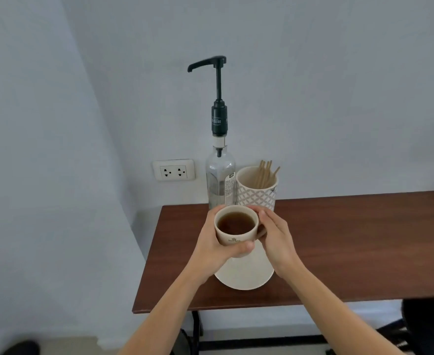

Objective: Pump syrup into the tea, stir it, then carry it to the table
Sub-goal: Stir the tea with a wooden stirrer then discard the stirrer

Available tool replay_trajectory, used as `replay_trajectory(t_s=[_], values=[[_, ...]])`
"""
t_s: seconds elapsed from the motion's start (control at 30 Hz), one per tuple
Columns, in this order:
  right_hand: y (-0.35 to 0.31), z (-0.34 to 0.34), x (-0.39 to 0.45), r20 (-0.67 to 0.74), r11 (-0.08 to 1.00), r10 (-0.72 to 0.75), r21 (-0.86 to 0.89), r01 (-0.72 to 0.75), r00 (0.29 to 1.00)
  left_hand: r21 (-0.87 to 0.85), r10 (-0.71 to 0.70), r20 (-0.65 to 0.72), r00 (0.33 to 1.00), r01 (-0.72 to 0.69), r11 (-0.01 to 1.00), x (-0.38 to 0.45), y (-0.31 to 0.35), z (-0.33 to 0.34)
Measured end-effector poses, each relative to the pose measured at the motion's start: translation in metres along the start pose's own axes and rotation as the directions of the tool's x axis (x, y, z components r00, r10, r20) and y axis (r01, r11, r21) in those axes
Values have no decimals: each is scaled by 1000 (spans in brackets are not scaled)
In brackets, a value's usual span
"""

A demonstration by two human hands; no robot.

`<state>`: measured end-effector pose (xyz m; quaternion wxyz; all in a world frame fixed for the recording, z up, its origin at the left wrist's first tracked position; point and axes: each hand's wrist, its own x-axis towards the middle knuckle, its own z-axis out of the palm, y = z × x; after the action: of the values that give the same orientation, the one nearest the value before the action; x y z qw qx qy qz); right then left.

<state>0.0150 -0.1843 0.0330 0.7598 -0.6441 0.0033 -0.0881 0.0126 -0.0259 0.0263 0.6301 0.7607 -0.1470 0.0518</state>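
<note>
A cream cup (232, 239) filled with dark tea is held above a white saucer (246, 275) on the brown table (339, 247). My left hand (216, 249) wraps around the cup's left side, thumb across its front. My right hand (275, 239) grips the cup's right side at the handle. Behind the cup stands a clear syrup bottle (219, 178) with a tall black pump (217, 80), its spout pointing left. A patterned white holder (257, 190) with several wooden stir sticks (266, 172) sits right of the bottle.
A wall socket (173, 170) is on the wall left of the bottle. The table's left edge (146, 257) lies close to the saucer, beside a pale curtain. A dark chair (426, 326) shows at the lower right. Black table legs run below.
</note>
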Motion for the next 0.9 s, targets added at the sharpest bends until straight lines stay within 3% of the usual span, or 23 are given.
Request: replay_trajectory(t_s=[0.47, 0.9], values=[[37, -14, -15, -69, 997, 67, -29, -69, 995, 84, -78, 54, 995, 73, 994, -17, -38, 15], [45, -20, -13, -52, 997, 50, -48, -53, 997, 181, -48, 64, 997, 36, 983, -15, -40, 17]])
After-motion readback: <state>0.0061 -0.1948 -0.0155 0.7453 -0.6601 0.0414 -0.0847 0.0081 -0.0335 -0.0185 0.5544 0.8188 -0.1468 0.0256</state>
